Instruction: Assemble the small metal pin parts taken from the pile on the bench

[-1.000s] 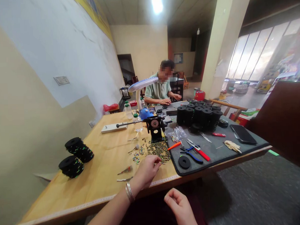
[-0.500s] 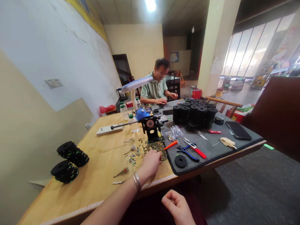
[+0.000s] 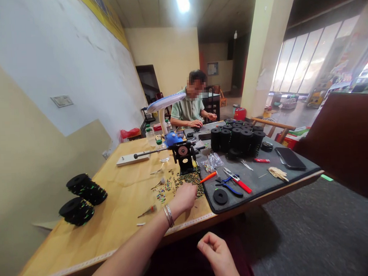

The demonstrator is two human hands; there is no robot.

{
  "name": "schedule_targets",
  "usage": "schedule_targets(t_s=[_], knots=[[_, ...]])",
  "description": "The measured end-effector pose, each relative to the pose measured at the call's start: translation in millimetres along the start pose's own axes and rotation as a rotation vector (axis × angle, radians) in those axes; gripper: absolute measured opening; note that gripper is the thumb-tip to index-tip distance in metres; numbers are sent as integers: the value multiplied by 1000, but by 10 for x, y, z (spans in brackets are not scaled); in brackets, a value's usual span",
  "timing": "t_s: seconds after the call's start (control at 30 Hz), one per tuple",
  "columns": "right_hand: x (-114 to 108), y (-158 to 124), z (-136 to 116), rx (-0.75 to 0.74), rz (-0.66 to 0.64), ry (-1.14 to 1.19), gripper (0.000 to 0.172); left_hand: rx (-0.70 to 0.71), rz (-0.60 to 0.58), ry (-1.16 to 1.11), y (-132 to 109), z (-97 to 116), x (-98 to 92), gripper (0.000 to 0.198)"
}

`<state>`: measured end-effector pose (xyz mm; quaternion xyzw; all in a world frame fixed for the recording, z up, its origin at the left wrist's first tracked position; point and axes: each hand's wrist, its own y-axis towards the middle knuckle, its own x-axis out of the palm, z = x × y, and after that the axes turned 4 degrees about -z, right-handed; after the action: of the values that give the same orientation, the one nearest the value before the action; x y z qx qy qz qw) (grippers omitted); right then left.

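Observation:
My left hand (image 3: 187, 195), with silvery bangles at its wrist, reaches over the table onto the near edge of a pile of small dark and brassy pieces (image 3: 190, 179). Its fingers are curled downward, and their tips are hidden behind the hand. Close to it lie small coloured beads (image 3: 162, 195). Below the table's front edge, my right hand (image 3: 218, 253) is closed with thumb and fingers pinched together; what is between them, if anything, cannot be made out. A black hand-cranked winding device (image 3: 184, 154) stands just beyond the pile.
On the grey mat (image 3: 255, 184) lie blue-handled pliers (image 3: 232, 188), red-handled snips (image 3: 241, 185), an orange tool (image 3: 208, 177) and a black foam spool (image 3: 220, 196). Several black spools (image 3: 238, 140) stand behind. More stacked spools (image 3: 80, 198) are at left. A co-worker (image 3: 190, 107) sits opposite.
My left hand has shifted slightly and its fingers look more tucked under at the pile. My right hand keeps its pinched shape. The whole view has moved a little.

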<state>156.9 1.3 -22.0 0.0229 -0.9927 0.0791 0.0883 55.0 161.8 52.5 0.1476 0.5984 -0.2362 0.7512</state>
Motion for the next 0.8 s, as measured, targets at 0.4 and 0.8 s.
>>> schedule_targets(t_s=[0.4, 0.8], knots=[[44, -53, -24, 51, -16, 103, 38, -14, 99, -783, -798, -123, -7, 12], [338, -150, -92, 224, -237, 118, 29, -612, -79, -2258, -1534, 20, 791, 11]])
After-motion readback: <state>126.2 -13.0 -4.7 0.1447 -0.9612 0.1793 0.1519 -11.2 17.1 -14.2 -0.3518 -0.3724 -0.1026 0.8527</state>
